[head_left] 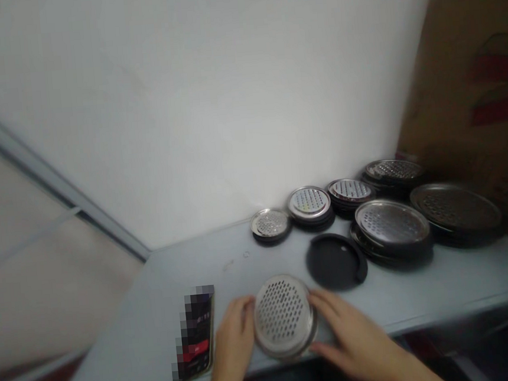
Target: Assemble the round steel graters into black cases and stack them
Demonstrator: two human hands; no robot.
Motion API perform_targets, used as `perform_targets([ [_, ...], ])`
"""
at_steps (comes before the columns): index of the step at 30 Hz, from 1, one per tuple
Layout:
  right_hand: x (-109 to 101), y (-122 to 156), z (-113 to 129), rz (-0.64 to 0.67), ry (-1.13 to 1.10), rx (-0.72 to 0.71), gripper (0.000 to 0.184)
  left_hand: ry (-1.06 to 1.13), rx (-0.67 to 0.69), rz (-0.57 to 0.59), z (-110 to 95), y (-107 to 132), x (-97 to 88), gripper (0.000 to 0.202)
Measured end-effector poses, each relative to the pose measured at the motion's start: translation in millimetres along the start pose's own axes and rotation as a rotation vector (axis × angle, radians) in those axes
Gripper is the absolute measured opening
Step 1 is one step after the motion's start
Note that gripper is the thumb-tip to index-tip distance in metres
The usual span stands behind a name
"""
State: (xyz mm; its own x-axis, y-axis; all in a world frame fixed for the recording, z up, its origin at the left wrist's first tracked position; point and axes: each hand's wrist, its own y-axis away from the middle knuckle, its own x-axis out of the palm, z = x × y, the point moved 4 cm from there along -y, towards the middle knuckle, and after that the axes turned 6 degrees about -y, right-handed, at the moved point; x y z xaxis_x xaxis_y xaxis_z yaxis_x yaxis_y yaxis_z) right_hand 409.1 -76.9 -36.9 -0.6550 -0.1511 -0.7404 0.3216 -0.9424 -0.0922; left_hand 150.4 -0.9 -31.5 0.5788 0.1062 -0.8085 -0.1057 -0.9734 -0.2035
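Observation:
A round stainless grater disc with rows of punched holes point(284, 317) stands tilted at the near edge of the table, its face towards me. My left hand point(234, 346) grips its left rim, and my right hand point(355, 336) holds its right rim. Just beyond my right hand lies a round black plastic lid point(333, 260), apart from the disc and not touching either hand. Several stacks of similar perforated discs point(392, 223) stand further back on the right.
A phone with a pixelated screen point(196, 338) lies left of my left hand on the pale grey table point(150, 324). A white wall point(184, 102) rises behind the table, and brown cardboard with red markings point(462, 77) stands at the right.

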Motion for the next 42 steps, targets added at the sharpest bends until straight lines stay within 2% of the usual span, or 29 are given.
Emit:
perform_targets([
  [6, -2.7, 0.0, 0.4, 0.001, -0.018, 0.009, 0.08, -0.005, 0.052, 0.013, -16.5, -1.8, -1.1, 0.031],
  [10, -2.9, 0.6, 2.0, 0.007, 0.0, -0.013, 0.076, -0.003, 0.101, -0.01, -26.0, -3.0, -1.1, 0.03],
  [14, -1.8, 1.1, 0.8, -0.028, 0.007, -0.028, 0.073, 0.012, 0.148, 0.039, -31.9, 1.1, 5.9, 0.031],
  [23, -1.3, 1.1, -0.1, -0.106, 0.074, -0.118, 0.068, -0.216, 0.303, -0.053, -29.8, 14.8, 15.4, 0.031],
  [28, -8.5, -0.4, 10.5, -0.095, 0.121, -0.136, 0.064, -0.333, 0.378, -0.041, -28.0, 16.4, 18.7, 0.034],
  [35, -12.9, -1.0, 17.6, -0.138, 0.161, -0.159, 0.061, -0.35, 0.375, 0.034, -35.7, 19.0, 14.5, 0.039],
  [42, 10.2, 12.6, 3.9, -0.231, 0.19, -0.282, 0.056, -0.372, 0.269, 0.164, -37.5, 40.9, 13.3, 0.062],
])
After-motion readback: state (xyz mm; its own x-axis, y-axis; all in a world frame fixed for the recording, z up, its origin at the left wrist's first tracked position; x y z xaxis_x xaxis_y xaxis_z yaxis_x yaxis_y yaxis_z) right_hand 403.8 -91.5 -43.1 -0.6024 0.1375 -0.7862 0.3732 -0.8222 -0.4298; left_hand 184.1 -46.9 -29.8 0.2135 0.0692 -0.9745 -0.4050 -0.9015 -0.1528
